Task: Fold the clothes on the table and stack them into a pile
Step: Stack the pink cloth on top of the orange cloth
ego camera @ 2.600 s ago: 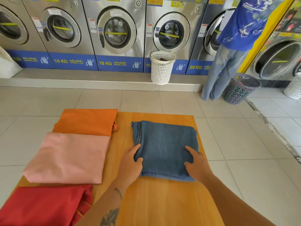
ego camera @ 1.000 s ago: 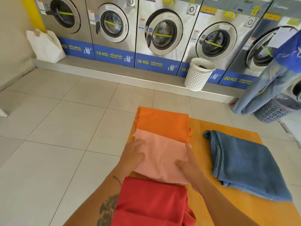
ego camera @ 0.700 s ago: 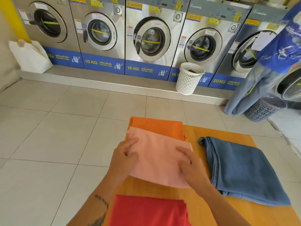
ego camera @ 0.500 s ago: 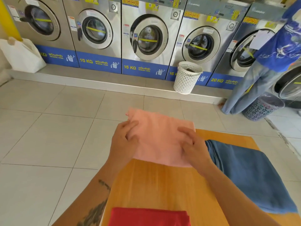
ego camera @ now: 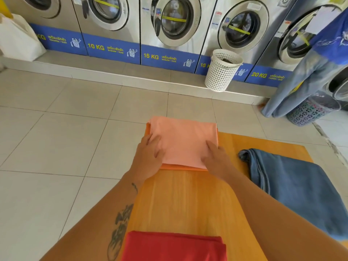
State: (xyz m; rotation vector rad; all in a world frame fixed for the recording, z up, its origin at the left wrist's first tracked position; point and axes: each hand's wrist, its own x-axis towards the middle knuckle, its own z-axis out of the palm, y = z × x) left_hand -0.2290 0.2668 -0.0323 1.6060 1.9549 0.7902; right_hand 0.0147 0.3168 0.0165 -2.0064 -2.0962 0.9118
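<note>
A folded pink cloth [ego camera: 184,140] lies on top of a folded orange cloth [ego camera: 180,168] at the far left corner of the wooden table [ego camera: 188,200]; only thin orange edges show beneath it. My left hand [ego camera: 148,159] holds the pink cloth's near left edge, fingers over the top. My right hand [ego camera: 216,159] holds its near right corner the same way; both thumbs are hidden. Folded blue jeans [ego camera: 293,187] lie on the right side of the table. A folded red cloth [ego camera: 173,247] sits at the near edge.
A row of washing machines [ego camera: 173,21] lines the far wall above a low step. A white perforated basket [ego camera: 222,70] stands on the step. A person in jeans [ego camera: 310,72] stands far right beside a coloured basket [ego camera: 308,112]. A white bag [ego camera: 17,38] leans far left.
My hands left the jeans, took the pink cloth from between the orange and red cloths, lifted it and carried it away from me. It now rests on the orange cloth.
</note>
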